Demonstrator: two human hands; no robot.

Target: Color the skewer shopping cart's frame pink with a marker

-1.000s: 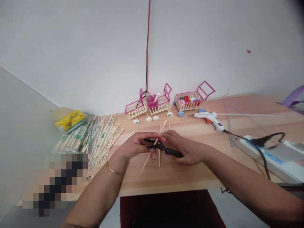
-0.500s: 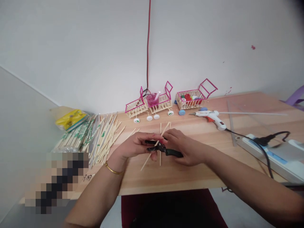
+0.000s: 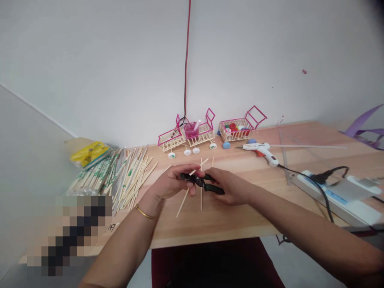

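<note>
My right hand point(image 3: 230, 186) is wrapped round the black handles of a pair of pliers point(image 3: 198, 181), whose jaws point left toward my other palm. My left hand point(image 3: 175, 182) is closed, its fingers and thumb around a thin wooden stick point(image 3: 199, 166) at the jaws. The stick slants, and a lower length point(image 3: 182, 204) shows beneath the hand. Whether it is cut through at the jaws is hidden. Under the pliers another wooden stick point(image 3: 201, 202) lies upright in view on the table point(image 3: 234, 224).
Loose sticks point(image 3: 136, 176) and bagged sticks point(image 3: 91, 174) lie left, by a yellow packet point(image 3: 90, 154). Small stick carts point(image 3: 171, 140) with pink trim stand along the wall, one point(image 3: 237, 130) holding coloured caps. A glue gun point(image 3: 261, 151) and power strip point(image 3: 333, 196) are right.
My right hand and the pliers have shifted left, bringing the jaws closer to my left palm. The slanted stick's upper end sits slightly lower and further left. The camera view has turned slightly.
</note>
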